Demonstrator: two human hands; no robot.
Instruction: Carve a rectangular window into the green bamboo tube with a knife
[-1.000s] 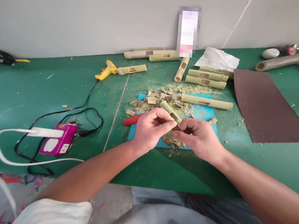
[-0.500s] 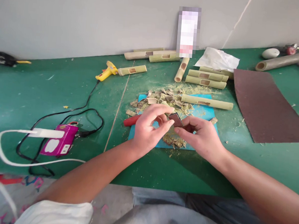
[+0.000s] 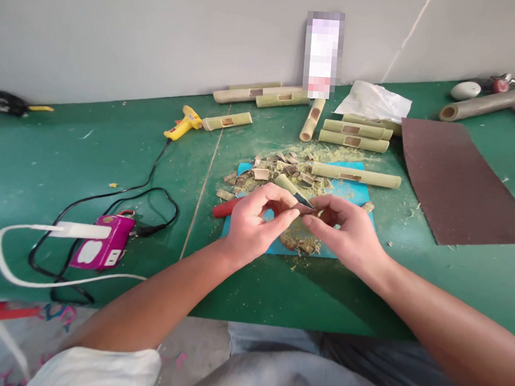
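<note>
Yellow glue gun point(image 3: 184, 124) on green table point(image 3: 30, 165), black cord point(image 3: 154, 166) attached; white adapter point(image 3: 82, 230) across magenta socket box point(image 3: 121, 233).

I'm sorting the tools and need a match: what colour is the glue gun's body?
Yellow; the glue gun shows best in the head view.

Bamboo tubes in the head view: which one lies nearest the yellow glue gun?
The tube with its left end right by the nozzle of the glue gun; the others lie farther off.
</note>
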